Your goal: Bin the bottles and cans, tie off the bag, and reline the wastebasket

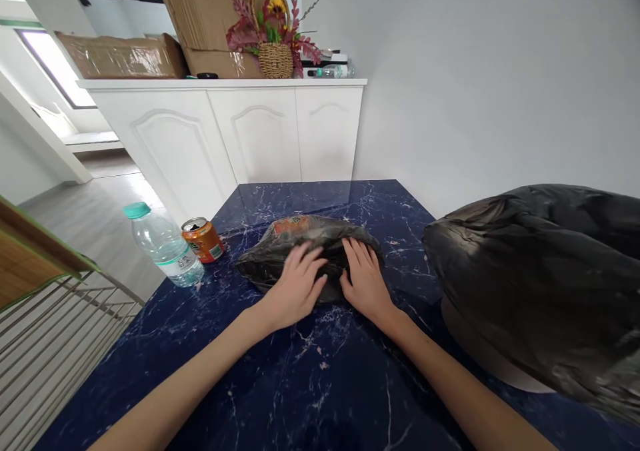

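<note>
In the middle of the dark blue marbled table (320, 378) lies a thin black plastic bag (265, 264), spread low and crumpled. Something with a red-orange printed label (293, 224) shows at its far side; whether it is inside the bag I cannot tell. My left hand (295, 284) is over the bag's near middle, fingers spread and slightly blurred. Flat on the bag's right part rests my right hand (365, 278), its fingers stretched out. Left of the bag stand an opened orange drink can (203, 239) and a clear water bottle (165, 248) with a green cap.
At the right, a large black bag (530, 284) covers a pale rounded container (480, 344). A metal rack (55, 344) stands beside the table's left edge. Behind, a white cabinet (270, 131) carries cardboard boxes (125, 56) and a wicker flower basket (276, 60).
</note>
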A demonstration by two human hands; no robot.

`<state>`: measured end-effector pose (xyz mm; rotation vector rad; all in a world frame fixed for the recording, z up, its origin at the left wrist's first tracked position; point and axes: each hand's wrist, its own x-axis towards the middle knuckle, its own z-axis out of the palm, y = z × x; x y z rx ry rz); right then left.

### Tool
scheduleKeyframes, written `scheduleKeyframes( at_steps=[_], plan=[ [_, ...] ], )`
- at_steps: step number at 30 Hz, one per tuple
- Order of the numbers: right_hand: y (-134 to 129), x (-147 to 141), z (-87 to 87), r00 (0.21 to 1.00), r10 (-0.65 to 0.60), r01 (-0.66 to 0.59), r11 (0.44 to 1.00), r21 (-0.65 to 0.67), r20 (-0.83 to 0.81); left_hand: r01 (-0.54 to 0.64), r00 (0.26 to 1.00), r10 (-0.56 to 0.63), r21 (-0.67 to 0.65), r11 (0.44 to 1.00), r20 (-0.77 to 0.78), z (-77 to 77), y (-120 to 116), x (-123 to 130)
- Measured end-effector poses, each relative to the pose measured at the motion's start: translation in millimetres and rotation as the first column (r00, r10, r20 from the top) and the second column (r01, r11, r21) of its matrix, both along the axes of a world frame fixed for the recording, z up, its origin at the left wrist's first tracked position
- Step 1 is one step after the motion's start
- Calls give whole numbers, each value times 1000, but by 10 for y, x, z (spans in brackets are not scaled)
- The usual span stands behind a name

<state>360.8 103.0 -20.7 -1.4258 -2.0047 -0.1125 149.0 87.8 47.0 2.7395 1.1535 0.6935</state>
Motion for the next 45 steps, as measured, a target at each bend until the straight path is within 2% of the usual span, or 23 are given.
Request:
scheduleKeyframes(
  at_steps=[2,4,7,12,15,19,23,28,33,36,38,40,42,45],
  plan=[
    [25,18,11,1000,-28,28,999,-27,-3,-183,982,187,138,973,-11,-66,196,-5],
    [56,38,18,999,-49,49,998,-46,-12,-322,941,336,211,923,-37,-65,380,-50],
    [101,68,23,996,-86,83,994,-71,-38,-402,888,442,253,880,-126,22,621,-140],
    [164,124,26,986,-132,126,990,-62,-102,-413,863,462,240,878,-203,172,916,-259],
    [196,151,16,984,-127,121,991,-58,-127,-445,866,465,141,884,-182,199,1086,-308],
    [234,170,-19,979,-134,128,991,-49,-155,-504,855,497,-15,863,-151,196,1358,-355],
    [263,181,-41,974,-138,132,990,-40,-183,-503,861,489,-95,859,-137,197,1549,-387],
    [271,187,-28,975,-132,130,991,-24,-178,-451,893,446,-158,879,-65,123,1510,-431],
    [260,189,-24,982,-98,101,995,12,-160,-420,902,430,-137,897,49,-21,1365,-522],
    [251,188,-18,982,-86,91,996,24,-169,-445,884,448,-52,894,129,-48,1224,-581],
    [239,182,-2,984,-69,77,996,44,-164,-493,854,476,36,869,208,-16,1090,-599],
    [222,171,21,989,-33,44,997,69,-143,-495,849,443,139,858,289,47,946,-586],
    [204,158,43,993,7,3,996,87,-115,-386,900,321,198,901,295,117,827,-542],
    [182,144,56,995,57,-51,995,83,-76,-166,978,142,152,974,155,184,744,-440]
  ],
)
